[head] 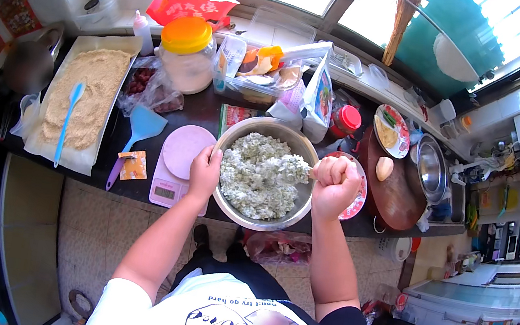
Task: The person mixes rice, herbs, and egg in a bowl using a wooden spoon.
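Note:
A stainless steel mixing bowl [258, 224] stands at the counter's front edge before me, holding a pale, crumbly mixture [258, 175] with green bits. My left hand [205, 172] grips the bowl's left rim, thumb upward. My right hand [336, 184] is a fist at the bowl's right side, closed round the end of a utensil; the utensil's head is buried under a clump of the mixture [292, 167]. What kind of utensil it is cannot be told. Left of the bowl lies a pink kitchen scale [187, 151], close to my left hand. A patterned plate [355, 197] is partly hidden behind my right hand.
Leftward are a blue spatula [145, 126], a paper-lined tray [114, 105] of tan crumbs with a blue spoon [74, 102], and a yellow-lidded jar [184, 70]. Behind the bowl stands a filled plastic bin [245, 90]. At right are a round wooden board [397, 203], an egg-shaped item [384, 169] and metal bowls [431, 163].

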Demonstrator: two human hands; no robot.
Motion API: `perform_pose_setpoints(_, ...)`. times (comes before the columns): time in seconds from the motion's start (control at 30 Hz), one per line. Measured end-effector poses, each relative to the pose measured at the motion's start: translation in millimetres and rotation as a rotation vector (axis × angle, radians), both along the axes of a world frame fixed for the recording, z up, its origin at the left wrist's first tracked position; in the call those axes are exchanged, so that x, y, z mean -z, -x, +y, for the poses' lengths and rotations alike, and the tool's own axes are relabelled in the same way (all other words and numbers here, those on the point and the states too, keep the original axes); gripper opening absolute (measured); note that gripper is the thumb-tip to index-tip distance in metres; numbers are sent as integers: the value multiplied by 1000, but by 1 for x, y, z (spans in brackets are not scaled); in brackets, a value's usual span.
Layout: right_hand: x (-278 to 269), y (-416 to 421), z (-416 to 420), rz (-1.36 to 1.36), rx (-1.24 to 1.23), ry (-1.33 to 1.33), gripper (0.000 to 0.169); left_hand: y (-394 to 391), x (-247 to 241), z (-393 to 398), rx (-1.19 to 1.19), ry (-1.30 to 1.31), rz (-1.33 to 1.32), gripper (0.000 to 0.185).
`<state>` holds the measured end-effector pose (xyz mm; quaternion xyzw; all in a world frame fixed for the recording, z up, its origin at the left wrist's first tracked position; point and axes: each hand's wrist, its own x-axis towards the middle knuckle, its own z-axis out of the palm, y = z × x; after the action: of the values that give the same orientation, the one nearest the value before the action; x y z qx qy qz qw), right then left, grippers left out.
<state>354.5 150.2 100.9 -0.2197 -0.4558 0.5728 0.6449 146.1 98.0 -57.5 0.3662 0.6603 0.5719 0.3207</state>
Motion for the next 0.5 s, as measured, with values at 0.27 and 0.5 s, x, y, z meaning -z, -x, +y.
perform_pose_setpoints(0.27,35,-20,6,-197,304,193,41,-27,-2,-11,-194,-66,-169,24)
perform_pose_setpoints(0.5,52,-19,-2,-45,468,458,37,-53,-14,-27,-349,-109,-212,31)
